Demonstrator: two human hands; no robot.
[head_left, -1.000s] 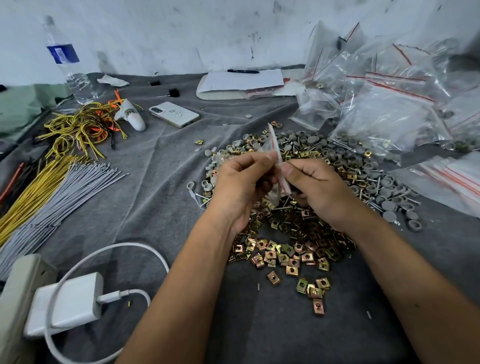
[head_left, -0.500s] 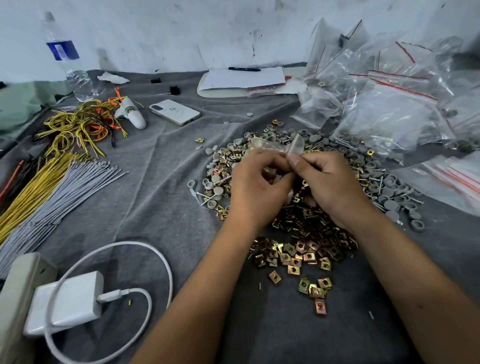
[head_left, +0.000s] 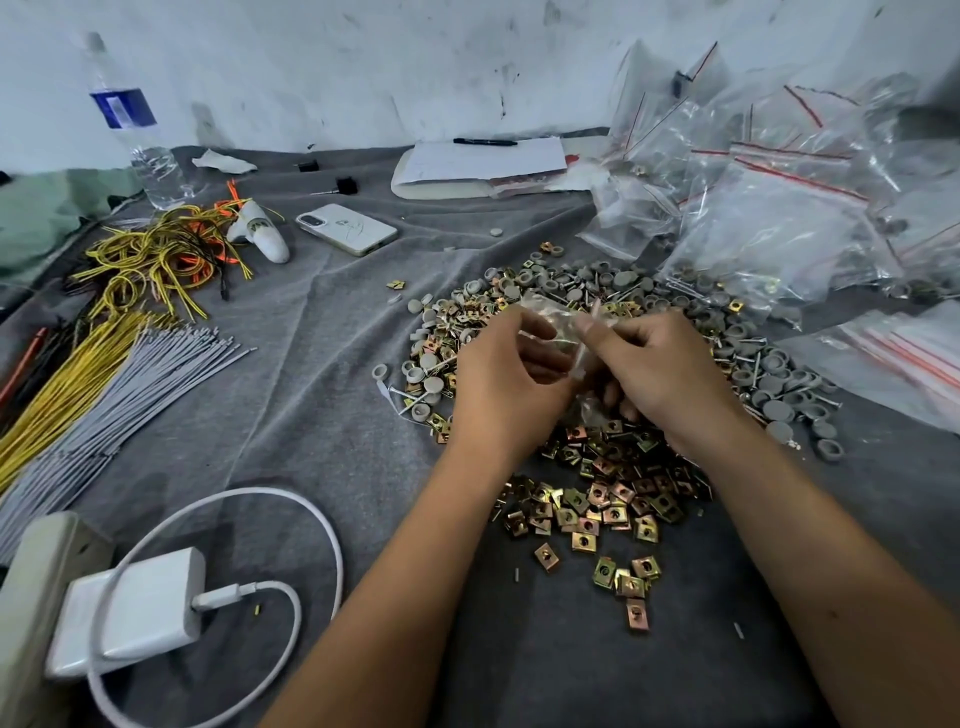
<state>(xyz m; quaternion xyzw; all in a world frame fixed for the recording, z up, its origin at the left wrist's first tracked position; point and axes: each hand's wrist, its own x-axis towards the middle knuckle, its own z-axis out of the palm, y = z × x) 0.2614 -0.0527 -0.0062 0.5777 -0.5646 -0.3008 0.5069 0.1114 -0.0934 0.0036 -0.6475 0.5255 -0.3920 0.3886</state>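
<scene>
Both hands hold a small clear plastic bag above a heap of hardware in the middle of the grey cloth. My left hand pinches its left side and my right hand pinches its right side, with the bag's lower part hanging crumpled between the palms. What is inside the bag is blurred. Below the hands lies a pile of brass-coloured square clip nuts. Grey round caps and nails spread behind and to the right.
Clear zip bags with red strips pile up at the back right. A phone, a water bottle, a notepad with a pen, yellow wires, grey rods and a white charger lie left and behind.
The bag stood upright between my fingers a second ago. It now lies flatter and wider, and both hands have moved slightly away from me over the heap.
</scene>
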